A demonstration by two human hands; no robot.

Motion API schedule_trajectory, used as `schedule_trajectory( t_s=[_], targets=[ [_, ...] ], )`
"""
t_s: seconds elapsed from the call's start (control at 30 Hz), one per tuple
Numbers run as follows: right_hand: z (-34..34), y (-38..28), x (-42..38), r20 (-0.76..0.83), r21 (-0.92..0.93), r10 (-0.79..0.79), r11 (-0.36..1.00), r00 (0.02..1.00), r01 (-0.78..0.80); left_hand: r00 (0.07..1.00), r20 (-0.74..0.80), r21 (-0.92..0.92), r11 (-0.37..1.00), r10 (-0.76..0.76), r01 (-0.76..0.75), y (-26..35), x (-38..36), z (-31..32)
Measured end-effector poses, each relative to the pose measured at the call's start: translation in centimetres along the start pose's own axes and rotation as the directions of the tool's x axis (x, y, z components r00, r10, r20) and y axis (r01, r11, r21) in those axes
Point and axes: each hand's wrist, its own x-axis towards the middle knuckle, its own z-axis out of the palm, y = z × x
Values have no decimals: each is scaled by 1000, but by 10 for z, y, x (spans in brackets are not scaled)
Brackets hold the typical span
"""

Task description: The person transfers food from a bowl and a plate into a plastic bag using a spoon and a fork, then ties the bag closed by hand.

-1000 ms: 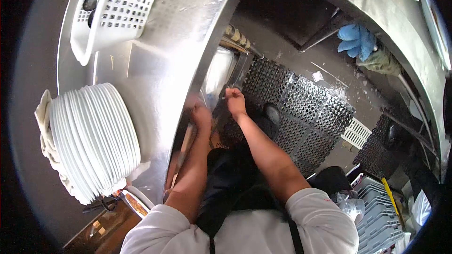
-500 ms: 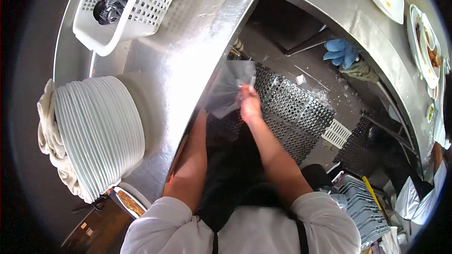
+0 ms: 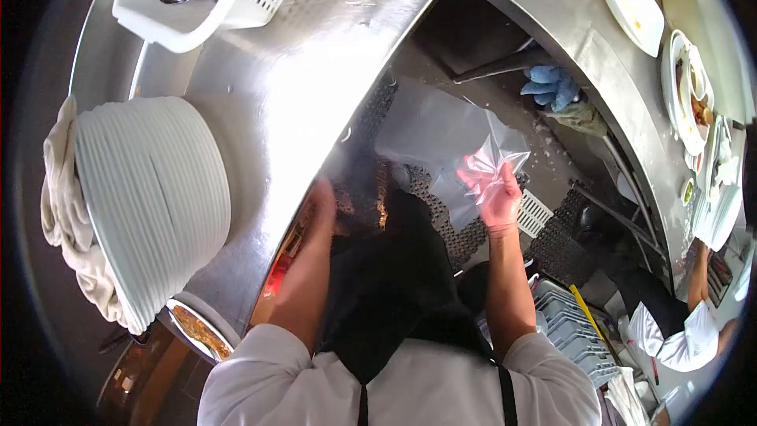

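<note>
A clear plastic sheet [image 3: 422, 122], bunched at one end in my right grip [image 3: 497, 193], hangs above the floor mat [image 3: 471, 241], right of the steel tabletop [image 3: 260, 102]. My left grip [image 3: 319, 201] blurs beside the tabletop's edge; whether it holds anything, I cannot tell. Loose and held at one end, the film could sag underfoot or snag. Count: one sheet; one cutlery basket [image 3: 177, 38], far left; one food dish [image 3: 214, 320], near left; one plate stack [image 3: 158, 205], too tight to number.

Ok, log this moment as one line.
right hand: holding clear plastic | left hand: blurred, beside metal counter, grip unclear | plate stack: on counter
</note>
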Motion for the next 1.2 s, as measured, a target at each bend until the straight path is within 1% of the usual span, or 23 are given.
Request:
schedule_trajectory(
  t_s=[0.1, 0.13, 0.2, 0.23, 0.27, 0.33, 0.4, 0.43, 0.47, 0.53, 0.6, 0.67, 0.73, 0.83, 0.87, 0.93, 0.97, 1.0, 1.07, 1.1, 1.13, 1.17, 1.2],
  targets=[
    [29, -2, -33, 148, 26, 127, 991, 981, -133, 953, 234, -60, 976, -190, 210, -3, -26, 25],
    [29, 3, -45, 106, 39, 193, 979, 975, -198, 924, 322, -56, 970, -206, 236, -7, -35, 33],
    [39, 3, -80, 126, 130, 282, 946, 951, -298, 834, 524, -54, 970, -174, 236, -6, -37, 45],
    [45, 0, -98, 246, 321, 266, 885, 932, -337, 773, 617, -57, 971, -148, 232, -2, -36, 52],
    [53, -4, -116, 236, 338, 218, 895, 947, -290, 704, 701, -61, 973, -117, 223, 2, -40, 53],
    [56, -17, -147, 94, 289, 67, 953, 993, -91, 50, 979, 100, 685, -196, 722, 8, -53, 45],
    [46, -57, -165, 338, 125, 53, 987, 940, -101, -118, 992, 40, 758, 48, 651, 31, -95, 25],
    [33, -74, -174, 208, -37, -100, 993, 973, 110, 125, 992, -92, 714, 7, 694, 52, -126, 3],
    [30, -92, -180, 342, -77, -61, 993, 938, 93, 184, 982, -149, 764, 41, 628, 74, -149, -15],
    [81, -107, -206, 26, -339, -220, 916, 975, 216, 326, 936, -282, 837, 133, 469, 111, -186, -56],
    [107, -125, -211, 45, -518, -109, 847, 993, 116, 480, 863, -274, 943, 155, 188, 129, -206, -105],
    [161, -118, -227, 152, -720, -143, 662, 978, 208, 635, 746, -185, 978, 200, -91, 141, -223, -156],
    [158, -135, -204, 231, -838, -118, 480, 966, 259, 668, 680, -284, 949, 302, -140, 152, -246, -208],
    [255, -56, -236, 636, -611, 49, 641, 770, 464, 735, 542, -408, 892, 408, -195, 160, -291, -291],
    [273, -29, -238, 631, -564, -37, 664, 775, 491, 725, 408, -622, 750, 555, -224, 149, -301, -320],
    [293, 24, -237, 694, -586, 148, 686, 705, 432, 670, 50, -901, 323, 740, -289, 122, -325, -378],
    [283, 33, -217, 601, -731, 381, 618, 702, 290, 711, -169, -906, 175, 683, -384, 103, -336, -412],
    [278, 61, -210, 535, -844, 529, 376, 659, 383, 717, -373, -876, 31, 589, -481, 87, -347, -439],
    [294, 130, -237, 174, -941, 841, -12, 512, 339, 673, -673, -704, 13, 308, -710, 96, -395, -465],
    [312, 170, -255, 119, -889, 949, -28, 291, 457, 578, -761, -603, 9, 293, -798, 90, -406, -471],
    [333, 209, -272, 212, -694, 974, 203, -74, 691, 472, -839, -487, 14, 270, -873, 86, -417, -475],
    [374, 231, -312, 144, -560, 980, 196, -138, 805, 360, -900, -363, 35, 244, -931, 81, -430, -478],
    [389, 253, -330, 237, -445, 924, 377, -299, 813, 209, -955, -199, 69, 211, -978, 75, -443, -480]
  ],
)
